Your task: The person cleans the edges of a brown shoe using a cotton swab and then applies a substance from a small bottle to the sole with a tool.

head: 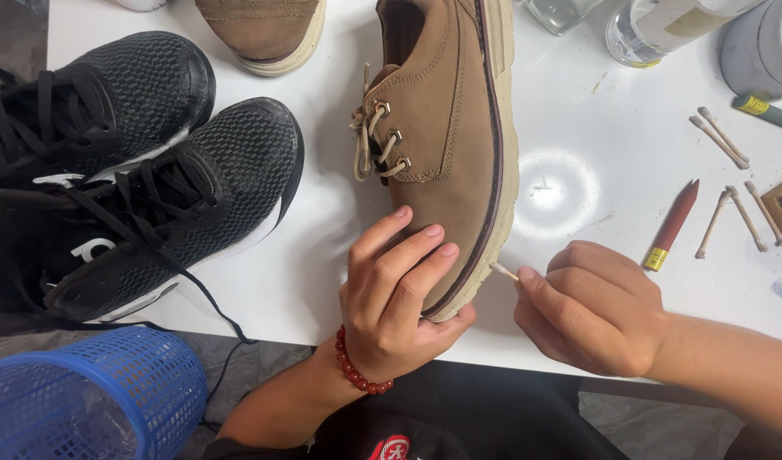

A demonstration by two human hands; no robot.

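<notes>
Shoe (446, 145), tan, lies on its side on the white worktop (578, 196), heel cut off by the top edge. Left hand (399, 298) fingers clamped round the toe, thumb under the sole. Right hand (591, 307) fingers pinched together on a thin stick (503, 272), tip touching the sole rim; most of the stick hidden in the fist. Black trainers (152, 187) to the left, partly out of frame

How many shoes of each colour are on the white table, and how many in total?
Brown shoes: 2, the brown shoe steadied by the left hand while the right hand holds a cotton swab to its sole, and a second brown shoe cut off at the top edge.
Black sneakers: 2
Total: 4
</notes>
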